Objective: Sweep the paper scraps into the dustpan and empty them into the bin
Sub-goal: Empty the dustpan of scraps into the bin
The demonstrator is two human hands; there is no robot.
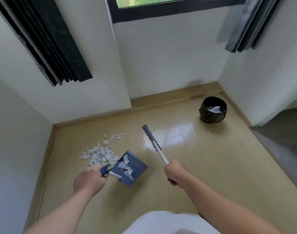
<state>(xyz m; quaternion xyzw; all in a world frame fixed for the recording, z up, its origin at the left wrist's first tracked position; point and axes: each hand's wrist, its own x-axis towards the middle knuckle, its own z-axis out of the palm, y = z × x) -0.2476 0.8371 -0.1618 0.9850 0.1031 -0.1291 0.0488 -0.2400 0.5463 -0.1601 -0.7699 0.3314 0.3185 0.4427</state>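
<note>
The blue dustpan (131,168) sits low over the tan floor (203,166), tilted, with its open mouth turned up and to the left; whether its edge touches the floor is hard to tell from this angle. The left hand (88,180) is just beside the dustpan on its near-left side, fingers curled round the pan's handle where a blue clip meets a short white stem. The paper scraps (100,153) lie in a loose white heap on the floor right at the dustpan's left and far-left edge, with a thin trail of strays running on beyond it toward the wall (93,92); a few more pieces lie inside the pan itself. To the right of the dustpan, the right hand (175,173) is closed in a fist round the end of the white handle of the brush (152,138), whose blue bristled head points away, beyond and right of the pan and apart from it. The black bin (213,109) stands well beyond the dustpan to the far right, near the corner of the room, with white paper already showing inside. Above and far behind the dustpan a dark-framed window (161,12) shows, with a dark curtain (48,41) hanging off to the pan's far left.
</note>
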